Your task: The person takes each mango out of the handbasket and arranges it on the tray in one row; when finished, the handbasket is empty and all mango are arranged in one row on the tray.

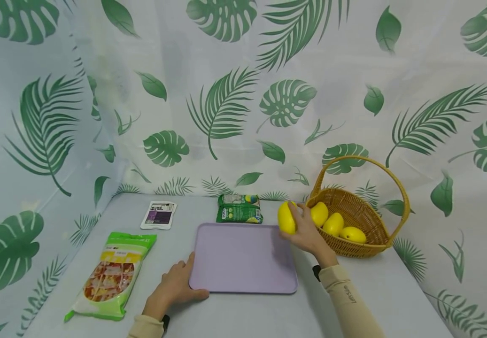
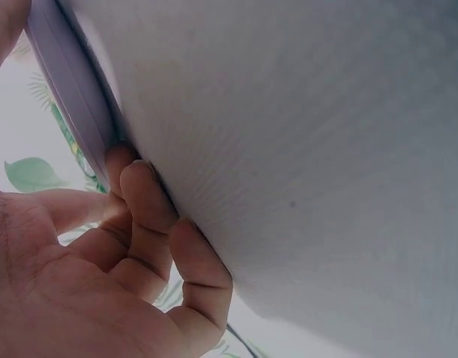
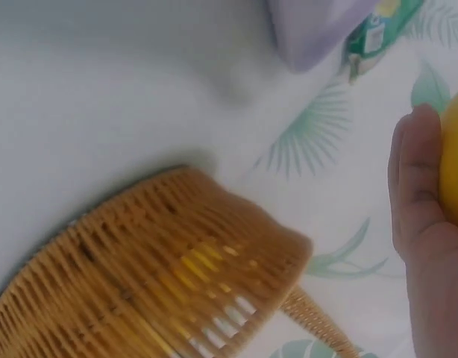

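Note:
My right hand holds a yellow mango above the back right corner of a lilac tray. In the right wrist view the fingers lie along the side of the mango, which is cut off by the frame edge. Beside that hand stands a wicker basket with several more yellow mangoes in it. My left hand rests at the tray's front left corner, thumb by the front edge. Its other fingertips bend down to the table beside the tray.
A green packet lies behind the tray. At the left are a small white pouch with a dark label and a large green and yellow food bag. A leaf-patterned curtain closes off the back and sides of the white table.

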A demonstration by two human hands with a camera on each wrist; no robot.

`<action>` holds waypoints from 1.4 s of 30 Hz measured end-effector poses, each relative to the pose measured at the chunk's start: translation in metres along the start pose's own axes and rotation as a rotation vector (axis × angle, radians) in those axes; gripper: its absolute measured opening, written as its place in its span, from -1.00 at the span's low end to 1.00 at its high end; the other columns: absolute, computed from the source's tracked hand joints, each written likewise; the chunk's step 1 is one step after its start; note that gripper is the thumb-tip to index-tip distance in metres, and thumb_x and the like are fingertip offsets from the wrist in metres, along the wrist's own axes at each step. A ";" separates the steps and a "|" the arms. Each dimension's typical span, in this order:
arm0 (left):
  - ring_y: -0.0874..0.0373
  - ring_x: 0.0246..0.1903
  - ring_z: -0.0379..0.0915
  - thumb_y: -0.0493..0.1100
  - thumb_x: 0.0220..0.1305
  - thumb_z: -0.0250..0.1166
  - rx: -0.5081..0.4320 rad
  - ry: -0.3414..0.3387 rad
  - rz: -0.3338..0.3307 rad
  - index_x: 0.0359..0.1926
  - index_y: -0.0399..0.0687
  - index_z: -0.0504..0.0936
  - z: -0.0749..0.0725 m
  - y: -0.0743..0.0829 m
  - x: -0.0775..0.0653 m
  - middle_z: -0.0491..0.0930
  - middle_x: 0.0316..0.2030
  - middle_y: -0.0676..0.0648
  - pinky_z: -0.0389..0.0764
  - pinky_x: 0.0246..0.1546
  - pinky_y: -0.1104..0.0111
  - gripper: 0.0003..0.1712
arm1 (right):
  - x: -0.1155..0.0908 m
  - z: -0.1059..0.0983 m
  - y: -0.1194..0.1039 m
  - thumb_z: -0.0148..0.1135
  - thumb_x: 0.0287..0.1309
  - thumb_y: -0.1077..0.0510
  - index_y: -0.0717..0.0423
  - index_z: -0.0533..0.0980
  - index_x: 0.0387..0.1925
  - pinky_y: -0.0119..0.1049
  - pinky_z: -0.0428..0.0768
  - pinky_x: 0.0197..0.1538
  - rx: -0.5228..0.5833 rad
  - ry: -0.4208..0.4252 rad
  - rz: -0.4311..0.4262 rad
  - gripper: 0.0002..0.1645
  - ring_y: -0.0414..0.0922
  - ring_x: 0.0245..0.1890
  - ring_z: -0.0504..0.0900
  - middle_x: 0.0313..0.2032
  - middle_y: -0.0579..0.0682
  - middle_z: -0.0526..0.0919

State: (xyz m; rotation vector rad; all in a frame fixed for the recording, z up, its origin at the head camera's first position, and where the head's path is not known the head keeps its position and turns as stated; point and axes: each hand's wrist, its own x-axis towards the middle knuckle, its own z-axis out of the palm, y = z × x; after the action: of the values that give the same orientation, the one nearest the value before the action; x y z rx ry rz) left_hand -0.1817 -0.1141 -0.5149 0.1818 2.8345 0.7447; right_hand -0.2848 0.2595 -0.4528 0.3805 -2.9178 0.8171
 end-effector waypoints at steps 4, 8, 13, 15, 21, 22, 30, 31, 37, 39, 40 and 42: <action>-0.25 0.13 0.46 0.29 -0.17 0.60 0.004 0.000 0.001 0.51 -0.30 0.15 0.000 0.000 0.001 0.50 0.17 -0.41 0.46 0.06 -0.28 0.36 | 0.004 0.005 -0.005 0.32 0.08 -0.11 0.11 0.00 0.58 0.38 0.39 0.29 -0.002 0.011 -0.029 0.14 0.41 0.41 0.20 0.55 0.29 -0.14; -0.25 0.12 0.46 0.29 -0.17 0.60 0.007 0.000 0.000 0.51 -0.29 0.15 0.000 0.000 0.001 0.50 0.17 -0.41 0.47 0.06 -0.27 0.36 | 0.008 0.010 -0.011 0.31 0.08 -0.13 0.11 0.00 0.58 0.35 0.42 0.28 0.009 -0.011 -0.052 0.15 0.37 0.41 0.25 0.57 0.24 -0.11; -0.23 0.13 0.46 0.29 -0.17 0.60 0.001 -0.003 -0.007 0.51 -0.28 0.15 0.001 0.000 0.000 0.50 0.17 -0.40 0.46 0.08 -0.27 0.37 | 0.011 0.020 -0.016 0.32 0.06 -0.14 0.11 0.01 0.57 0.23 0.51 0.18 0.005 -0.038 -0.080 0.15 0.32 0.32 0.38 0.56 0.24 -0.02; -0.23 0.12 0.46 0.29 -0.17 0.60 0.002 0.000 -0.001 0.51 -0.28 0.15 0.001 0.001 0.000 0.51 0.17 -0.40 0.47 0.07 -0.27 0.36 | 0.012 0.024 -0.019 0.33 0.03 -0.13 0.10 0.04 0.57 0.19 0.53 0.16 0.014 -0.041 -0.081 0.15 0.29 0.31 0.40 0.56 0.22 0.01; -0.23 0.10 0.47 0.28 -0.17 0.60 0.012 0.008 0.001 0.50 -0.29 0.16 0.000 0.001 0.000 0.51 0.15 -0.40 0.48 0.04 -0.26 0.36 | 0.014 0.038 -0.033 0.38 0.02 -0.13 0.04 0.07 0.57 0.16 0.52 0.17 0.053 -0.101 -0.066 0.15 0.26 0.31 0.41 0.56 0.15 0.03; -0.24 0.10 0.47 0.28 -0.17 0.60 0.009 0.007 -0.002 0.50 -0.30 0.16 0.000 0.000 -0.001 0.51 0.15 -0.41 0.48 0.04 -0.26 0.36 | 0.014 0.041 -0.036 0.39 0.02 -0.13 0.04 0.07 0.56 0.17 0.51 0.19 0.061 -0.111 -0.065 0.15 0.26 0.32 0.39 0.57 0.15 0.03; -0.24 0.08 0.47 0.28 -0.18 0.61 0.016 0.008 0.002 0.50 -0.31 0.17 0.000 0.000 -0.001 0.52 0.14 -0.41 0.48 0.02 -0.27 0.35 | 0.016 0.064 -0.048 0.46 -0.03 -0.14 0.05 0.16 0.53 0.08 0.58 0.08 0.048 -0.140 -0.083 0.14 0.16 0.21 0.50 0.54 0.16 0.11; -0.24 0.08 0.48 0.28 -0.18 0.61 0.018 0.008 0.001 0.49 -0.31 0.17 0.000 0.000 -0.001 0.52 0.14 -0.41 0.48 0.02 -0.26 0.35 | 0.017 0.067 -0.049 0.46 -0.02 -0.15 0.05 0.17 0.53 0.08 0.59 0.09 0.044 -0.143 -0.088 0.14 0.16 0.21 0.51 0.54 0.17 0.12; -0.26 0.10 0.47 0.29 -0.17 0.60 0.022 -0.003 -0.005 0.49 -0.31 0.18 0.000 0.001 0.000 0.51 0.15 -0.42 0.48 0.04 -0.28 0.35 | 0.025 0.083 -0.062 0.48 -0.04 -0.16 0.05 0.18 0.52 0.03 0.56 0.13 0.067 -0.182 -0.105 0.15 0.12 0.22 0.49 0.53 0.13 0.14; -0.25 0.09 0.47 0.30 -0.17 0.60 0.024 -0.009 -0.008 0.50 -0.30 0.18 0.000 0.002 0.000 0.51 0.16 -0.42 0.48 0.04 -0.28 0.35 | 0.028 0.089 -0.067 0.47 -0.04 -0.16 0.07 0.17 0.52 0.02 0.56 0.13 0.066 -0.197 -0.117 0.15 0.11 0.23 0.47 0.53 0.13 0.14; -0.24 0.09 0.47 0.30 -0.17 0.60 0.024 -0.012 -0.009 0.50 -0.29 0.18 0.000 0.002 0.001 0.51 0.16 -0.42 0.47 0.04 -0.28 0.35 | 0.030 0.092 -0.070 0.47 -0.04 -0.17 0.09 0.17 0.52 0.02 0.56 0.13 0.068 -0.202 -0.127 0.16 0.11 0.24 0.47 0.53 0.14 0.14; -0.23 0.08 0.47 0.30 -0.17 0.60 0.023 -0.011 -0.009 0.50 -0.29 0.18 0.000 0.002 0.001 0.51 0.16 -0.41 0.48 0.05 -0.29 0.35 | 0.032 0.097 -0.077 0.45 -0.02 -0.18 0.09 0.15 0.53 0.02 0.56 0.13 0.076 -0.217 -0.140 0.16 0.13 0.25 0.46 0.53 0.15 0.13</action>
State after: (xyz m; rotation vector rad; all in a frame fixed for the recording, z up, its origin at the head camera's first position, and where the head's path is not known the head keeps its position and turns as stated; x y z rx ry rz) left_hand -0.1820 -0.1121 -0.5141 0.1753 2.8326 0.7074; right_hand -0.2971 0.1385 -0.4921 0.7143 -3.0164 0.9209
